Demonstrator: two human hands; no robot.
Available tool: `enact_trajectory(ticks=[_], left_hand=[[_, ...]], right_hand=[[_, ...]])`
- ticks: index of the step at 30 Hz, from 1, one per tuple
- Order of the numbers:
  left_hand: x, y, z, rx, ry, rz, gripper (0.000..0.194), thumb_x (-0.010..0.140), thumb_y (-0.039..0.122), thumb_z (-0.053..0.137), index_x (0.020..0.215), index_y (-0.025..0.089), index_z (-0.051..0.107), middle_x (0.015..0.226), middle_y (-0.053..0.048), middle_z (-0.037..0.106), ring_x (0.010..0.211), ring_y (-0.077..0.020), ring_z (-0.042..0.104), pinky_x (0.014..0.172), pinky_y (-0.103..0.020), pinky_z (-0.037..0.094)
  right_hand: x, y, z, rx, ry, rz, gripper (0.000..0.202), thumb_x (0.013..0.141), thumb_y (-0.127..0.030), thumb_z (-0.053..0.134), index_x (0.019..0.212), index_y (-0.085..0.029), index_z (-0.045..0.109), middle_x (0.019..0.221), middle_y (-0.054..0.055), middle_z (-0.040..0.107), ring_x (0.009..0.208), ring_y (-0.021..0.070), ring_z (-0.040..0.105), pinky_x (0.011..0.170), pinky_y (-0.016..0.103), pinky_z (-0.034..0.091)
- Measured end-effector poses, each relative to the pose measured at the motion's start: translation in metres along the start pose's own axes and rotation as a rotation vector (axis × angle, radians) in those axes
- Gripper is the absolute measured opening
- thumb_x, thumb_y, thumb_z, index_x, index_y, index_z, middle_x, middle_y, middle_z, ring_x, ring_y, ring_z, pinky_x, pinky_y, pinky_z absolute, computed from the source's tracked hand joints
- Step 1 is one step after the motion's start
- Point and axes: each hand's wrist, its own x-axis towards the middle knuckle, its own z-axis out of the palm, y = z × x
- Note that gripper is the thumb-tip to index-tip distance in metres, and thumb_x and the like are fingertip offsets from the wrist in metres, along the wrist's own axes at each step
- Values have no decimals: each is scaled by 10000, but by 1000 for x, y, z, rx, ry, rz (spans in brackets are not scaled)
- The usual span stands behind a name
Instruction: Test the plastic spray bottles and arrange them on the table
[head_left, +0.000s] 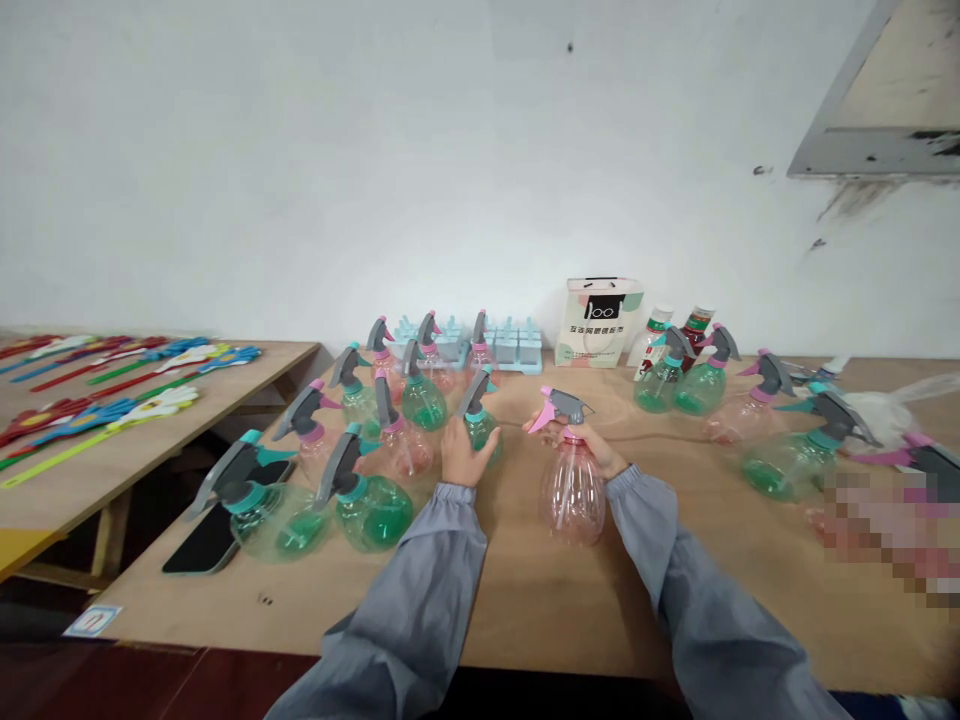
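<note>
I watch remotely: both forearms point(426, 585) stretched over tabletop point(547, 610), right hand point(597, 449) wrapped round neck of upright pink bottle point(574, 497) near centre, left hand point(465, 455) curled round green bottle point(480, 424) alongside.

Spray bottles point(375, 518): nine left of or beyond the left fingers point(452, 435), one within them, one in the right fingers point(552, 434), at least five rightward; beyond, one paper bag point(596, 345), two capped bottles point(649, 345); leftward, one phone point(199, 545).
</note>
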Motion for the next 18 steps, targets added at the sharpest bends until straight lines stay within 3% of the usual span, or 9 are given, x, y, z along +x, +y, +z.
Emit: enact_trajectory(ticks=[4,8,13,16,18], left_hand=[[0,1,-1,-14,-13,-12,563,815,510,610,1229,152,478,1149,-171,601,1178,-323,561,988,-483,451],[0,1,-1,-24,-14,-7,570,816,505,610,1242,154,470,1165,-178,598,1197,-328,552,996,-486,448],[0,0,-1,-35,-10,-14,573,808,507,619,1237,153,481,1162,-171,600,1195,-332,552,1008,-491,440],[1,0,-1,-39,-28,-5,597,801,502,627,1253,145,471,1144,-172,606,1167,-332,570,995,-491,450],[2,0,-2,-45,-41,4,612,800,494,631,1266,136,461,1140,-179,608,1167,-335,570,990,-487,455]], right_hand=[[1,1,-3,-22,26,-4,435,712,-487,615,1054,-220,655,1018,87,725,965,241,658,837,376,510],[4,-3,2,-33,140,-94,437,682,-549,631,962,-214,648,952,76,715,927,237,655,816,370,526],[-3,-20,8,-124,279,-129,353,748,-520,636,924,-213,643,925,65,702,914,219,656,809,343,528],[-12,-30,-1,-189,361,-157,363,753,-504,669,987,-227,643,971,66,699,918,215,654,866,360,511],[-20,-33,-14,-284,504,-229,393,726,-532,691,977,-236,628,963,71,696,884,224,655,865,393,512]])
